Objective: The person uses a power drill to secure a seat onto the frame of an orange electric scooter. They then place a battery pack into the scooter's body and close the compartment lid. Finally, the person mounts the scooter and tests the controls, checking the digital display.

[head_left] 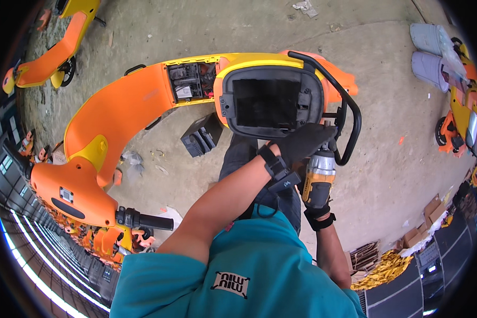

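Dark lettering (233, 279) on pale shirt patch (217, 282)

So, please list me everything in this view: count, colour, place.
scooter: 1, orange-yellow, left and centre
frame: 1, black, atop scooter
rail: 1, black, scooter's right end
drill: 1, yellow-black, near rail
box: 1, black, beside scooter
bins: 2, grey and lilac, upper right
other scooters: several, orange-yellow, around edges
cardboard: several pieces, brown, lower right
pile: 1, yellow, lower right
shirt: 1, turquoise, bottom
left hand: 1, black-gloved, at drill's tip
right hand: 1, black-gloved, at drill's rear

Yellow-black power driver (318, 183) beside rail (358, 116)
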`<state>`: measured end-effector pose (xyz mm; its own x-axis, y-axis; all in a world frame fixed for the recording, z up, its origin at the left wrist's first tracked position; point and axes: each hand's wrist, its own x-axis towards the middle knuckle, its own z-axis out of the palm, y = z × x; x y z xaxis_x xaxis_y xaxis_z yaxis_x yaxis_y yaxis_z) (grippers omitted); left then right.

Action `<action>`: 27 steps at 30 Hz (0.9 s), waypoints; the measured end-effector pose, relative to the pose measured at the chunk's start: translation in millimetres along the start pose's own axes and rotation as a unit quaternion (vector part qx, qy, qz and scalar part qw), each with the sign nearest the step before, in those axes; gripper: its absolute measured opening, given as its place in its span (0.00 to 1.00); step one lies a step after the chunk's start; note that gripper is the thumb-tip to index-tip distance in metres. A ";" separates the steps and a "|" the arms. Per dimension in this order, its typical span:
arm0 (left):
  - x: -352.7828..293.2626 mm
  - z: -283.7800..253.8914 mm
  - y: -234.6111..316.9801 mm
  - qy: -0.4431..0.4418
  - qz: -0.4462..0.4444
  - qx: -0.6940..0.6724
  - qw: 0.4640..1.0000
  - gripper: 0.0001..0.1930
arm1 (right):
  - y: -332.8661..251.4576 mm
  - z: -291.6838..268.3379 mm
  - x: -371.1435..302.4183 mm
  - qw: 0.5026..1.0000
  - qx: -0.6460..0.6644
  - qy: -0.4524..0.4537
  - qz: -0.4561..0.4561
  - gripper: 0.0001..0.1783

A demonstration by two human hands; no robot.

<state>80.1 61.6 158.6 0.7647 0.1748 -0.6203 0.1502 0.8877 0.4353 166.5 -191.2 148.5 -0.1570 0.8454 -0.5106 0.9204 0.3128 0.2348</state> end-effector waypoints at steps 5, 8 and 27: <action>-31.6 57.7 -34.0 0.065 0.057 0.056 0.995 0.14 | -18.2 17.9 -38.7 0.087 -0.978 0.007 -0.190 0.33; -47.2 66.9 -78.8 0.080 0.170 0.220 0.957 0.13 | -21.2 29.8 -68.6 -0.299 -0.951 0.026 -0.076 0.27; -152.1 62.5 -311.5 0.182 0.151 0.231 0.944 0.16 | -52.9 56.4 -190.8 -0.438 -0.889 0.112 0.068 0.53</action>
<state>-43.8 -268.1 158.2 0.5623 0.6000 -0.5691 0.2815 0.5083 0.8139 168.1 -393.5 186.8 -0.3980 0.7450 -0.5354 -0.2374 -0.6473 -0.7243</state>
